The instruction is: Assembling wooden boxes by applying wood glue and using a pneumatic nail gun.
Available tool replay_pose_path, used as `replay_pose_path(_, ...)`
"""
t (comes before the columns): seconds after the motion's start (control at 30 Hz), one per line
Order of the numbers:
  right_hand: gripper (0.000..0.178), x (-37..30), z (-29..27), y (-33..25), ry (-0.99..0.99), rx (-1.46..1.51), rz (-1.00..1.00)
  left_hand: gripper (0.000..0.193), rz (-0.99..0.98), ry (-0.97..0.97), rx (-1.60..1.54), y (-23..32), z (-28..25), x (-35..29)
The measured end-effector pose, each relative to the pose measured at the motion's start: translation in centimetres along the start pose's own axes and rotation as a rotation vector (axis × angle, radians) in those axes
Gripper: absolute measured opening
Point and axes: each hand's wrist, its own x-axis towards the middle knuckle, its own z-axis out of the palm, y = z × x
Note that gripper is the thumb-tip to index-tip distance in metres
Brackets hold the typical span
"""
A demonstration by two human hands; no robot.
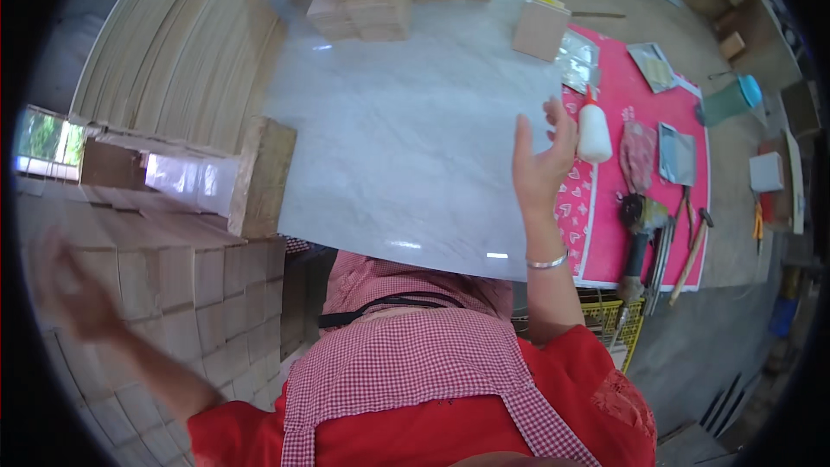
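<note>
My right hand (pixel 545 156) is raised over the right part of the grey marble-patterned tabletop (pixel 415 156), fingers apart and holding nothing. Close beside it, on the pink cloth, a white squeeze bottle (pixel 594 132) with a red nozzle appears to lie or lean. Off to the left, my left hand (pixel 78 294) is blurred by motion above or beside stacked wooden blocks (pixel 173 285). Its fingers look stretched out, and I see nothing in them. Whether it touches the stack I cannot tell.
Thin wooden boards (pixel 181 43) stand packed at the left, by a wooden block (pixel 264 175). Block stacks (pixel 363 0) rise at the far edge. A power tool (pixel 640 216), a hammer (pixel 689 259) and small packets lie on the pink cloth (pixel 609 199); a turquoise-lidded cup (pixel 731 99) stands beyond.
</note>
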Motion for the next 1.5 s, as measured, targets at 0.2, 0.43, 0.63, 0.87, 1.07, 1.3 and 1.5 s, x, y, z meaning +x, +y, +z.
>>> replay_pose_path(0.2, 0.077, 8.7, 5.6, 5.6, 0.142, -0.278, 0.002, 0.008, -0.433, -0.101, -0.891, 13.0, 8.1, -5.2)
replay_pose_path(0.43, 0.104, 13.2, 12.6, 6.2, 0.153, -0.456, 0.191, 0.018, -0.527, -0.223, -0.977, 11.4, 8.6, -6.9)
replay_pose_path(0.63, 0.103, 12.8, 12.4, 8.5, 0.090, -0.582, 0.312, 0.024, -0.411, -0.050, -0.703, 2.8, 6.7, -3.8)
replay_pose_path(0.87, 0.105, 12.7, 10.6, 7.7, 0.096, -0.418, 0.233, 0.060, -0.523, 0.006, -0.081, -12.4, 7.6, 5.9)
replay_pose_path(1.07, 0.107, 12.8, 8.0, 7.9, 0.173, -0.358, 0.154, 0.106, -0.676, -0.927, -0.101, -20.9, 14.3, 8.5)
replay_pose_path(1.3, 0.099, 8.8, 1.2, 5.9, 0.247, -0.021, -0.031, 0.093, -0.835, -0.909, -0.228, -20.4, 13.2, 8.6)
replay_pose_path(1.5, 0.094, 2.6, -3.3, 2.4, 0.147, 0.165, 0.012, 0.076, -0.410, -0.340, -0.121, -12.7, 9.8, 6.7)
